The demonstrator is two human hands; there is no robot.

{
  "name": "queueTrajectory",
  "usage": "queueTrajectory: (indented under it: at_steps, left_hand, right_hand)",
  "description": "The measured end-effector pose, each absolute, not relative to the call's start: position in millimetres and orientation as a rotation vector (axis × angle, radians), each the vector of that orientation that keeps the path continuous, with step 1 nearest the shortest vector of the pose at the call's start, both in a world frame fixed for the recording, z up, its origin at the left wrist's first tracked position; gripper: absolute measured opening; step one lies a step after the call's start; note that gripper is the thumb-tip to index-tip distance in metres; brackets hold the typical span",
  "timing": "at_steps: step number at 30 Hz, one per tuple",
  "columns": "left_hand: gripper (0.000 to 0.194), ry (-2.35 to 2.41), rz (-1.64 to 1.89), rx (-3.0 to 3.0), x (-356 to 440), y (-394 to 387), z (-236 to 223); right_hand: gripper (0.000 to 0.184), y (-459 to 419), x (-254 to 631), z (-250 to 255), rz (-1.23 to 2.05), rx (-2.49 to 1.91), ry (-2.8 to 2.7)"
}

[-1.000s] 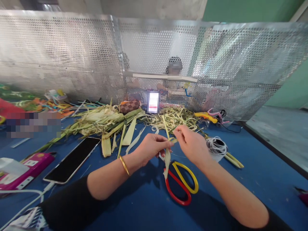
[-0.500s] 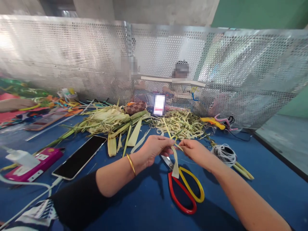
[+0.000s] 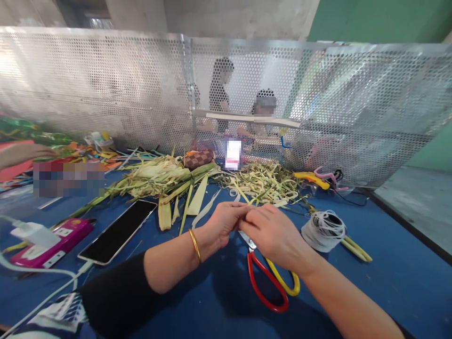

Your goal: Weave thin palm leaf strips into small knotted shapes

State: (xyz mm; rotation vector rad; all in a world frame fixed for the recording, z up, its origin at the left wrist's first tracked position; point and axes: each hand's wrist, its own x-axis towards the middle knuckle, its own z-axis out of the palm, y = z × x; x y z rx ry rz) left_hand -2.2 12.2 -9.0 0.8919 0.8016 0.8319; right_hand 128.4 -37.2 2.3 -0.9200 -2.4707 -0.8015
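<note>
My left hand (image 3: 226, 223), with a gold bangle at the wrist, pinches a pale green husk-like strip (image 3: 254, 201), whose small loop shows above the fingers. Against its fingertips, my right hand (image 3: 275, 233) is closed on the same strip, back of the hand toward me. The fingers hide most of the strip. Below both hands lie scissors (image 3: 251, 272) with one red and one yellow handle, partly covered by my right hand. A heap of curled thin strips (image 3: 271, 183) lies just beyond the hands.
A leafy husk pile (image 3: 151, 174), a phone (image 3: 118, 230) on a cable and a magenta power strip (image 3: 76, 235) are at left. A white cord spool (image 3: 323, 238) stands at right. Perforated metal mesh (image 3: 141, 94) borders the back. Another person's hand (image 3: 26, 153) is far left.
My right hand has moved left and turned over, meeting the left fingertips. It now covers the strip's hanging end and part of the scissors. Behind the mesh, a standing person shows.
</note>
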Motion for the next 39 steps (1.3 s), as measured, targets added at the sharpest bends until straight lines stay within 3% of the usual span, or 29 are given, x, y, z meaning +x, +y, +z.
queueTrajectory:
  at_steps: [5,12,21,24,27,32,39]
  left_hand:
    - [0.015,0.835,0.822,0.876,-1.2,11.3,-10.6]
    - [0.023,0.889,0.832,1.036,-5.8,14.0,-7.4]
    - [0.018,0.945,0.865,1.034,-4.4,13.2,-1.4]
    - [0.019,0.903,0.870,1.065,-6.2,15.4,-1.0]
    - [0.020,0.853,0.784,1.146,-9.7,17.0,2.0]
    - [0.034,0.900,0.741,1.168,-12.3,15.9,8.6]
    - [0.015,0.982,0.722,1.382,-10.5,15.0,8.6]
  right_hand:
    - [0.022,-35.0,116.3,-13.2,-1.125,-0.891,-2.510]
    - [0.020,-40.0,117.0,-17.9,-1.091,-0.798,-2.365]
    - [0.018,-50.9,105.8,-17.0,-0.760,-0.544,-2.422]
    - [0.022,-47.7,118.0,-3.7,-0.537,-0.709,-2.211]
    - [0.024,-37.7,137.3,7.3,-0.581,-1.119,-2.003]
    - [0.019,-20.3,162.8,8.5,-0.454,-1.253,-2.287]
    - [0.026,-21.3,166.6,12.7,-0.123,-1.304,-2.373]
